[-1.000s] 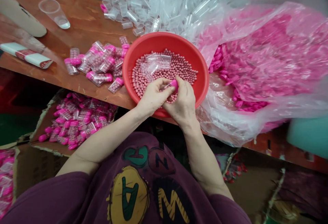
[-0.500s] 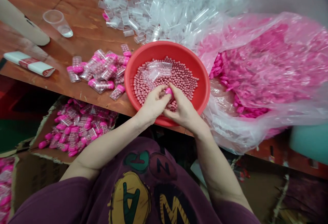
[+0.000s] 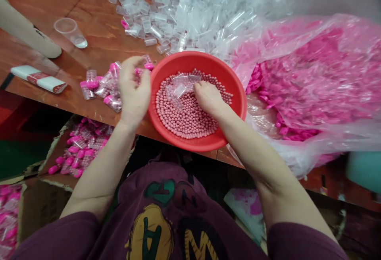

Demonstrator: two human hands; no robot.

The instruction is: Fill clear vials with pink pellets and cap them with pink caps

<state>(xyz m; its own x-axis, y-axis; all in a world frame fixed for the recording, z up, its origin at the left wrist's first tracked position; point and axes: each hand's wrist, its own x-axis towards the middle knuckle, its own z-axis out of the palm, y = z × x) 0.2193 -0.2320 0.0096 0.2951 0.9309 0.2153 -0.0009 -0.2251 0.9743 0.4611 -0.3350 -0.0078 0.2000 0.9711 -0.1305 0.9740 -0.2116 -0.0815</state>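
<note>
A red bowl (image 3: pixel 238 93) of small pink beads (image 3: pixel 190 117) sits at the table's near edge, with a few empty clear containers (image 3: pixel 180 89) lying on the beads. My right hand (image 3: pixel 208 98) is inside the bowl, knuckles up. Its fingers curl down onto the beads right beside those clear containers, and what they pinch is hidden. My left hand (image 3: pixel 133 89) hovers left of the bowl over a pile of bead-filled, pink-capped containers (image 3: pixel 101 87). That hand's fingers are loosely spread with nothing visibly in them.
A heap of empty clear containers (image 3: pixel 184 10) fills the back of the wooden table (image 3: pixel 98 33). On the right is a plastic bag of pink caps (image 3: pixel 312 77). A clear cup (image 3: pixel 70 31) and a white packet (image 3: pixel 38 79) lie at left. A cardboard box of filled containers (image 3: pixel 80 153) sits below.
Both hands were together over the bowl's near side on a pink-capped container. My left hand has swung left to the filled pile, and my right hand has moved deeper into the bowl.
</note>
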